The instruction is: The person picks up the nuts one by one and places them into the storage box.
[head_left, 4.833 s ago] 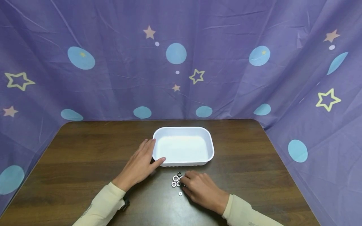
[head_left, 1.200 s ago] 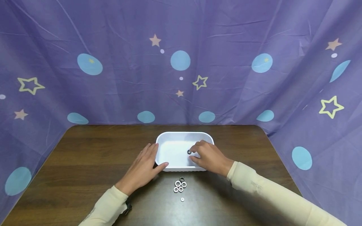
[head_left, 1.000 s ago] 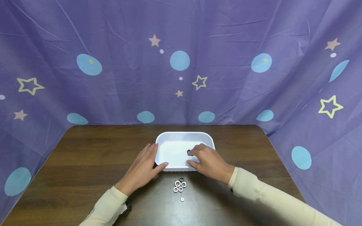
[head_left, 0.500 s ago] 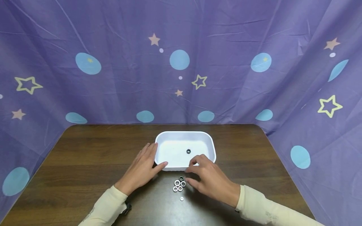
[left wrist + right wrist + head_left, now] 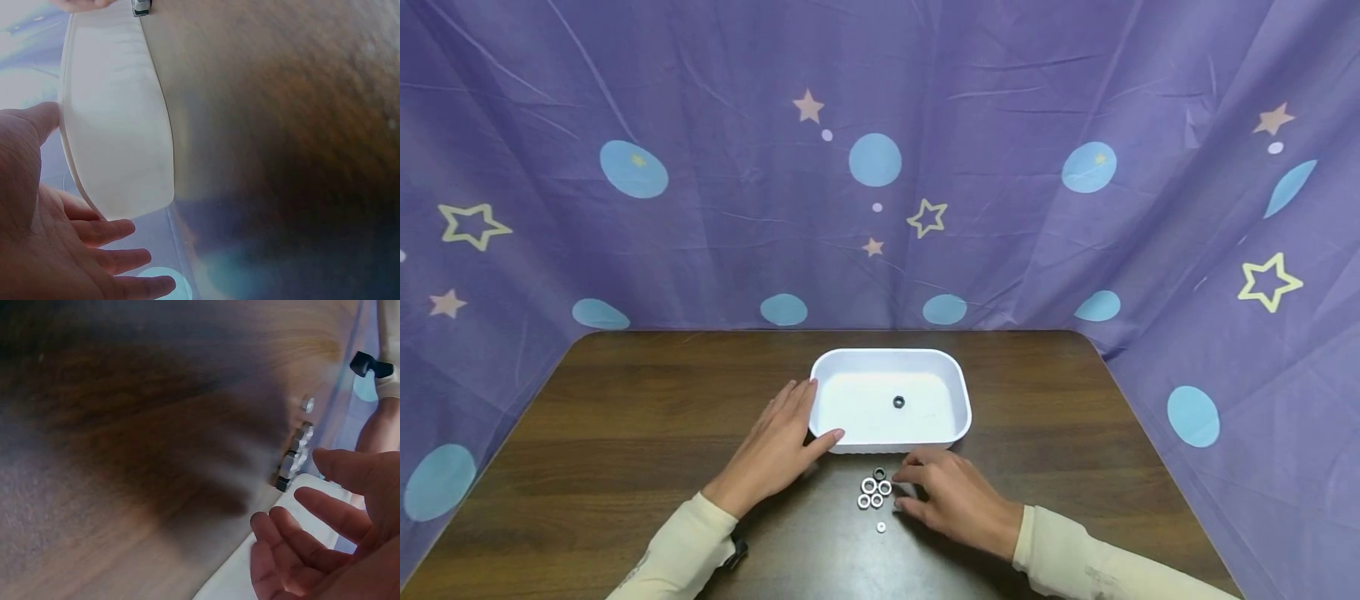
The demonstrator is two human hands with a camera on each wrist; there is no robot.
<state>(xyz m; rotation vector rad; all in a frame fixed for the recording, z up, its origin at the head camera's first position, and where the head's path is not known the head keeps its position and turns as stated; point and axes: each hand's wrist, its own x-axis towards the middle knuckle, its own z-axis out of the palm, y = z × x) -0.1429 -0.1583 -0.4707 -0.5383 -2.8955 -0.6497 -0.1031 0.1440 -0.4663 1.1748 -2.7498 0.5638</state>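
Note:
My left hand (image 5: 778,433) rests against the left end of a white plastic tray (image 5: 887,447), thumb on the front rim and fingers along the side. Inside the tray lies one dark hex nut (image 5: 898,402). In front of the tray several silver nuts (image 5: 868,485) sit in a tight cluster, with a black nut (image 5: 880,473) at its back. A smaller nut (image 5: 882,527) lies apart, nearer me. My right hand (image 5: 958,500) hovers just right of the cluster, thumb and fingers parted with nothing between them; the right wrist view shows this gap too.
A brown wooden table (image 5: 662,400) carries everything. Behind it and along both sides hangs a purple curtain (image 5: 1000,233) with stars and blue spots. A black wrist strap (image 5: 737,552) shows under the left sleeve.
My right hand has let go of the dark nut inside the tray and come back toward me, to the right of the cluster. The left hand stays at the tray.

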